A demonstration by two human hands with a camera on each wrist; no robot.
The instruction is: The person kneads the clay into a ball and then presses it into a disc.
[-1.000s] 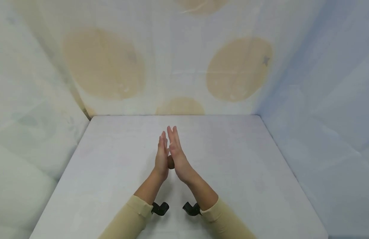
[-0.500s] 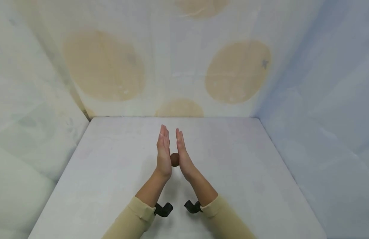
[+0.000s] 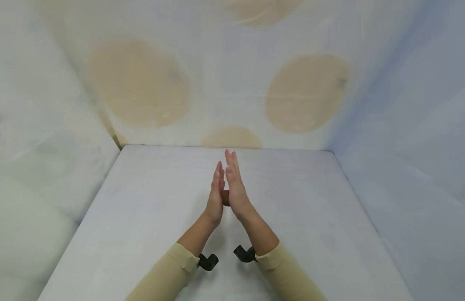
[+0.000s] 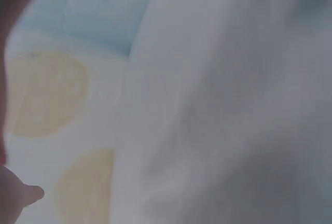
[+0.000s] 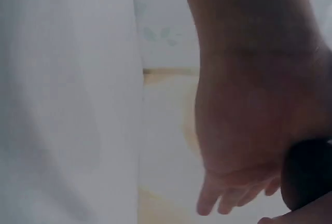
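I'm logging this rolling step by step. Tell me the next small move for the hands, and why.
Probably slide the right hand back toward the body against the left hand, with light pressure. The small brown ball sits pinched between the flat, straight-fingered palms above the table, and the right fingertips reach further forward than the left, so a return stroke would likely keep it rolling.

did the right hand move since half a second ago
Yes. The right hand has closed in on the left hand, pressing the brown ball, and its fingertips reach nearer the table's far edge.

Head view looks down at the table [image 3: 142,234]; wrist views sit close, blurred
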